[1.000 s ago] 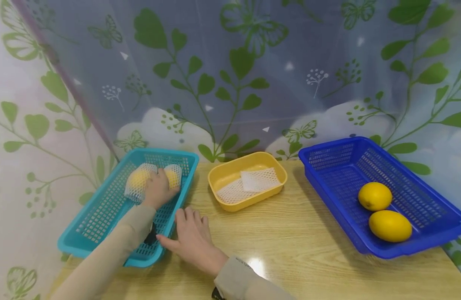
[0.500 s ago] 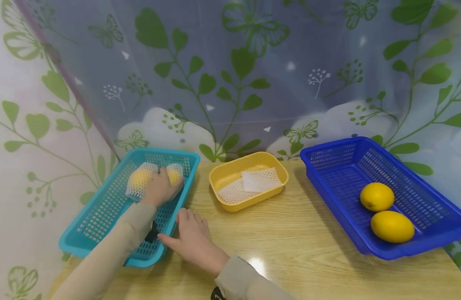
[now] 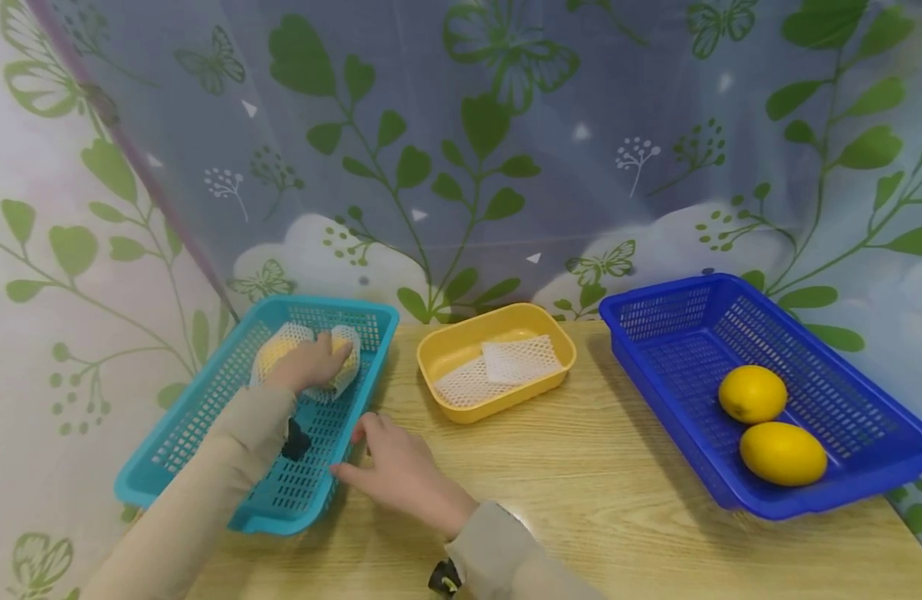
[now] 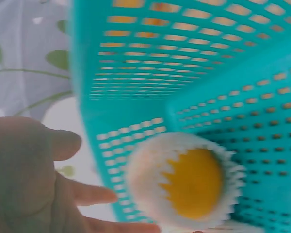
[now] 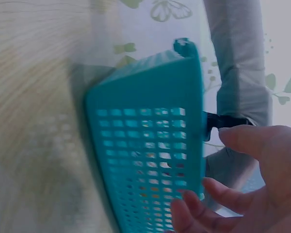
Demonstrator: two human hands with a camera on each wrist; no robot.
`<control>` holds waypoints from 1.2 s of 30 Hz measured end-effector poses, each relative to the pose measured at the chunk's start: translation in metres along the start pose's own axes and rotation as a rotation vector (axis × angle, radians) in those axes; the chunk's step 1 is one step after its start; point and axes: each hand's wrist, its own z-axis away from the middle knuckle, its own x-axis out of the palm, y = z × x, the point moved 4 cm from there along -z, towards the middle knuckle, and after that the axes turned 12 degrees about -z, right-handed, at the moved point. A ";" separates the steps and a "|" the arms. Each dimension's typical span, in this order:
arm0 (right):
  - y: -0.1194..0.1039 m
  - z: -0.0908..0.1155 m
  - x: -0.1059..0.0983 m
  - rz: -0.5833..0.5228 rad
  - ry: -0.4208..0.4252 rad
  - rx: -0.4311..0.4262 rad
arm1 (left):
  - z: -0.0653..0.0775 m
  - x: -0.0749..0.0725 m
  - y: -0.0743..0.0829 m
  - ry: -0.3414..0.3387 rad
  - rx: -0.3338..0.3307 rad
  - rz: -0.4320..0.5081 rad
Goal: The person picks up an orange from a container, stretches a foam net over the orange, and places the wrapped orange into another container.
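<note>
In the teal basket (image 3: 281, 523), two lemons in white foam nets lie side by side at the far end. My left hand (image 3: 305, 367) is just above them, its fingers overlapping both in the head view. Up close in the left wrist view, one netted lemon (image 4: 194, 184) shows its bare yellow end through the net's mouth, and my left hand (image 4: 34, 179) is beside it with thumb and fingers spread apart. My right hand (image 3: 404, 475) is at the basket's right rim, fingers loosely bent and fingertips right by the edge.
A small yellow tray (image 3: 461, 414) holding flat white foam nets (image 3: 517, 362) stands at the middle back of the wooden table (image 3: 566, 500). On the right, a blue basket (image 3: 656, 417) holds two bare lemons (image 3: 782, 454). A patterned curtain hangs behind.
My left hand has shifted a little left, and its fingers have loosened from the right-hand netted lemon, which now lies turned. My right hand has drawn slightly right along the rim.
</note>
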 end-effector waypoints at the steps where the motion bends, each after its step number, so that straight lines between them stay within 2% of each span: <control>1: -0.001 0.001 -0.003 -0.006 -0.006 0.003 | 0.003 -0.004 0.001 -0.013 0.010 0.001; 7: -0.004 0.009 -0.026 -0.040 -0.058 0.002 | 0.021 -0.025 0.018 -0.034 0.063 -0.023; 11: -0.005 0.016 -0.048 -0.075 -0.089 -0.008 | 0.031 -0.036 0.040 0.012 0.074 -0.120; 17: -0.003 0.030 -0.092 -0.078 -0.071 -0.039 | 0.047 -0.047 0.091 0.188 0.014 -0.292; 23: 0.011 0.049 -0.137 -0.041 -0.018 -0.052 | 0.049 -0.047 0.150 0.364 0.003 -0.330; 26: 0.019 0.058 -0.160 -0.010 0.027 -0.046 | 0.048 -0.048 0.174 0.468 0.017 -0.330; 30: 0.030 0.071 -0.190 0.038 0.055 0.014 | 0.046 -0.049 0.204 0.594 0.070 -0.352; 36: 0.051 0.081 -0.232 0.147 0.063 0.118 | 0.035 -0.048 0.246 0.678 0.118 -0.378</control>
